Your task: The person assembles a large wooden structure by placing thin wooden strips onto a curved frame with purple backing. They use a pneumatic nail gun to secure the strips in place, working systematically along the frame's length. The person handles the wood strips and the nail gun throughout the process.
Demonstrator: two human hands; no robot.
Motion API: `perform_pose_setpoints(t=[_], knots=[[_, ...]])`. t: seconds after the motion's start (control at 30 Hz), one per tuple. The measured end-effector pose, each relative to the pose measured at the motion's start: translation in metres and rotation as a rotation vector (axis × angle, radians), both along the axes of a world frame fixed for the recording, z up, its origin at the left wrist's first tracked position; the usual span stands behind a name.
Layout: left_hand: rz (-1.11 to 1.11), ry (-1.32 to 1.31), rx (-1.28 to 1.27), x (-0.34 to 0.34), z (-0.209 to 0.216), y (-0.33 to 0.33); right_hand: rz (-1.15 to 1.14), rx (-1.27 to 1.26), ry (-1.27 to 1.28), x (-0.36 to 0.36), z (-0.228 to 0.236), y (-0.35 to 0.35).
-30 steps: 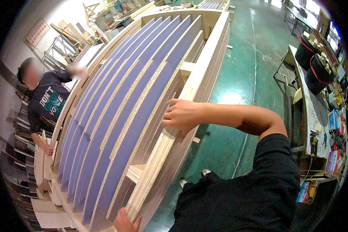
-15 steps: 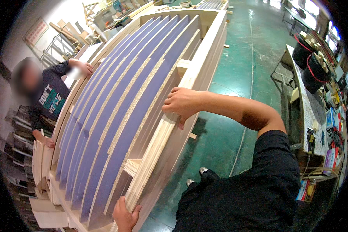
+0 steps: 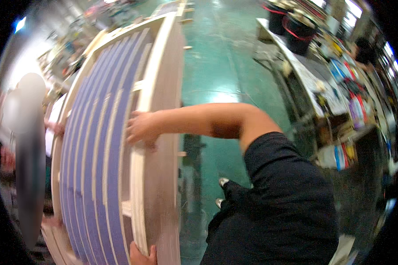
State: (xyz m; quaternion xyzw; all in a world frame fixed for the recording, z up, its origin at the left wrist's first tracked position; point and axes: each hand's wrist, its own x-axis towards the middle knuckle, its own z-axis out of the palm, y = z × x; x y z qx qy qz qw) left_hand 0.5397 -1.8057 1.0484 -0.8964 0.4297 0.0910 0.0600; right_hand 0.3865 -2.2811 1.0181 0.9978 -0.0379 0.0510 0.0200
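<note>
Across from a co-worker, I stand beside a long wooden frame with pale rails. Inside it stands a row of curved purple-blue boards with light edges. My right hand is closed over the top of the near side rail, about midway along, with the arm stretched across. Lower in the head view, my left hand grips the same rail, thumb on the outer side and fingers over the inner side. Part of that hand is cut off by the lower edge.
A blurred co-worker stands at the far side, hands at the frame. To the right, a workbench carries black buckets with wood offcuts, tools and packages. Green floor lies between. Small wooden blocks stick out beneath the frame.
The view has swung to the right, so the frame now appears further left and more upright. Both my hands keep their hold on the rail. The co-worker's figure is more blurred.
</note>
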Motion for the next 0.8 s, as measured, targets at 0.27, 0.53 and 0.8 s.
perform_pose_setpoints(t=[0.27,0.53,0.8], knots=[[-0.144,-0.102,0.176,-0.028,0.027,-0.032,-0.399,0.55,-0.809,-0.208,-0.175,0.065],[-0.034,-0.148,0.204,-0.029,-0.023,-0.058,-2.234,0.388,-0.506,-0.727,-0.375,0.04],[0.33,0.345,0.092,0.032,-0.002,-0.011,-2.133,0.304,-0.523,-0.992,-0.482,0.002]])
